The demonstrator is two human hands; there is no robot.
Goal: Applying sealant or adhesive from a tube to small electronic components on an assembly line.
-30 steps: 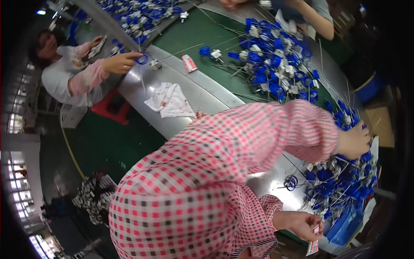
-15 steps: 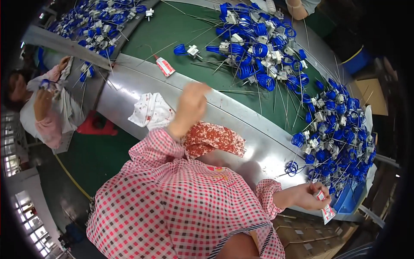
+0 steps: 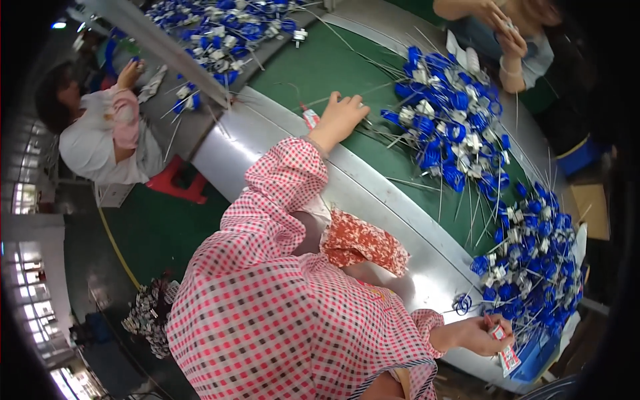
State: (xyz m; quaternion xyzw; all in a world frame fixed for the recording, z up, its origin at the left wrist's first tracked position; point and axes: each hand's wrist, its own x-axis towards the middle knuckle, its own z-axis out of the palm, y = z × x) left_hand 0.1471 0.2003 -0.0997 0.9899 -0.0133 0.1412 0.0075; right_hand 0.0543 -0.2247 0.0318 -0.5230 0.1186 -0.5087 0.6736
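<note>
A pink checked smock (image 3: 253, 320) fills the lower middle of the frame, its wearer bent over a metal worktop (image 3: 393, 203) that slants from the upper left toward the lower right. Alongside runs a green strip (image 3: 287, 63). Blue coils with white blocks and thin rods lie heaped there: a central heap (image 3: 457, 127) at upper right, a near heap (image 3: 533, 260) at the right edge and a far heap (image 3: 227, 30) at upper left. One co-worker (image 3: 107, 147) is at the left, another (image 3: 530, 67) at the upper right with hands brought together. A red stool (image 3: 179, 180) stands at left, and a blue bin (image 3: 535, 353) sits at lower right, below the near heap. A rust-and-white cloth (image 3: 363, 241) lies crumpled at the centre.

The left hand (image 3: 339, 121) is stretched over the green strip, upper centre, fingers loosely bent; something grey shows by its fingertips, but I can't tell whether that grip has hold of it. At lower right, the right hand (image 3: 480, 335) has its grip closed round a red-and-white tube (image 3: 509, 361), whose lower end pokes out below the fingers. Another tube (image 3: 311, 118), red-tipped, lies just beside the left hand, partly hidden. A loose coil (image 3: 461, 304) rests on the metal, near the right hand.
</note>
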